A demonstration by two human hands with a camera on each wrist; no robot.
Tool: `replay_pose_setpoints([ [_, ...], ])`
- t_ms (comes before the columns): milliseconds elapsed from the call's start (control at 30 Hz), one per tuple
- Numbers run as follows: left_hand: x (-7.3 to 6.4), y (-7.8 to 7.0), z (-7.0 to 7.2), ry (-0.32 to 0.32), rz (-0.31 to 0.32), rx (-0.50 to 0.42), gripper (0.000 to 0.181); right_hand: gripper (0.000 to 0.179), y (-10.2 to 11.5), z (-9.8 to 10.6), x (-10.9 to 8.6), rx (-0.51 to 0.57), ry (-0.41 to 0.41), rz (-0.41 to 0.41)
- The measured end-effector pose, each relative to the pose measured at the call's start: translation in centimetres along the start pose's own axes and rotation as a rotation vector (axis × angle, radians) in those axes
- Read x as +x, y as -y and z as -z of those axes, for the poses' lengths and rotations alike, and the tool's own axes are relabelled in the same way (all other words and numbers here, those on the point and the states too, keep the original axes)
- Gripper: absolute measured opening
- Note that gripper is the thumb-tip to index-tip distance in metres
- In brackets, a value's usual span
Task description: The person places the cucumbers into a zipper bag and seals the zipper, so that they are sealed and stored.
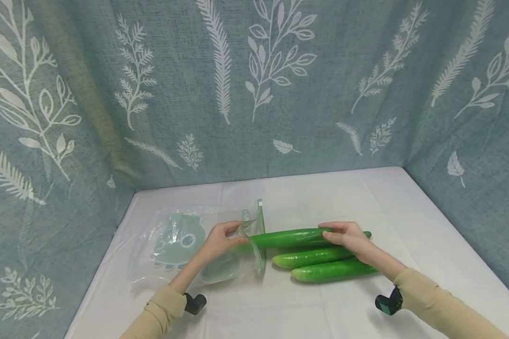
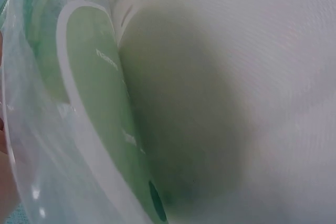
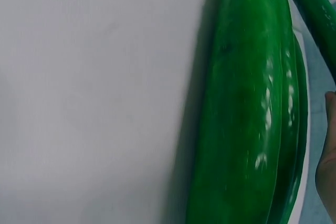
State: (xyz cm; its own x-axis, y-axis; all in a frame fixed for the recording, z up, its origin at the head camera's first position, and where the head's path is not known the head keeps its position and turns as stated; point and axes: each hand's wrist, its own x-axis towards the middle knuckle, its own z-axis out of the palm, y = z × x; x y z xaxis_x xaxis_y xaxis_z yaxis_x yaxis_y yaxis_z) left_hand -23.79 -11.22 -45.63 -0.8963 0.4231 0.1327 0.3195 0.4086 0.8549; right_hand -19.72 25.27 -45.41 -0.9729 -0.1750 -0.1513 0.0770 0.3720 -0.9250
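A clear zip bag [image 1: 222, 273] with a pale green cartoon print [image 1: 174, 238] lies on the table, its mouth facing right. My left hand [image 1: 219, 241] pinches the edge of that mouth between thumb and fingers. In my right hand [image 1: 348, 237] is a long green cucumber [image 1: 290, 238], gripped near its right end, its left tip inside the bag opening. Below it, more cucumbers [image 1: 335, 271] lie side by side on the table. The left wrist view shows the bag's plastic [image 2: 31, 150] up close; the right wrist view shows the lying cucumbers [image 3: 236, 103], with the held cucumber [image 3: 315, 11] beyond.
A white cloth covers the table [image 1: 305, 310]. Blue-green curtains [image 1: 237, 150] with white leaf prints hang behind it and along both sides. A black wrist-worn device [image 1: 195, 303] sits below the left hand, and another black device [image 1: 389, 301] by the right wrist.
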Motion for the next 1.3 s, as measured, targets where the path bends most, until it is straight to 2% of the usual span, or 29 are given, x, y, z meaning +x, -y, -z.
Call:
replay_pose_setpoints([
  [133, 0.0, 0.1, -0.2, -0.01, -0.029, -0.011, 0.058, 0.043, 0.1, -0.7, 0.2, 0.011, 0.018, -0.001],
  [233, 0.2, 0.2, -0.2, 0.005, 0.017, -0.031, 0.056, 0.044, 0.1, -1.2, 0.2, 0.01, 0.031, -0.003],
  [433, 0.4, 0.0, -0.3, 0.015, 0.055, -0.008, 0.048, 0.041, 0.3, -2.3, 0.1, 0.006, 0.032, -0.016],
  [800, 0.3, -0.5, -0.4, 0.003, 0.025, -0.018, 0.047, 0.035, 1.0, -4.4, 0.2, 0.005, 0.015, -0.019],
  [1100, 0.6, -0.3, -0.6, -0.008, 0.049, -0.011, 0.048, 0.032, 1.8, -5.2, 0.8, -0.076, 0.028, 0.078],
  [1300, 0.6, -0.3, -0.6, -0.007, 0.054, -0.012, 0.051, 0.03, 2.0, -6.1, 1.3, -0.109, 0.053, 0.112],
])
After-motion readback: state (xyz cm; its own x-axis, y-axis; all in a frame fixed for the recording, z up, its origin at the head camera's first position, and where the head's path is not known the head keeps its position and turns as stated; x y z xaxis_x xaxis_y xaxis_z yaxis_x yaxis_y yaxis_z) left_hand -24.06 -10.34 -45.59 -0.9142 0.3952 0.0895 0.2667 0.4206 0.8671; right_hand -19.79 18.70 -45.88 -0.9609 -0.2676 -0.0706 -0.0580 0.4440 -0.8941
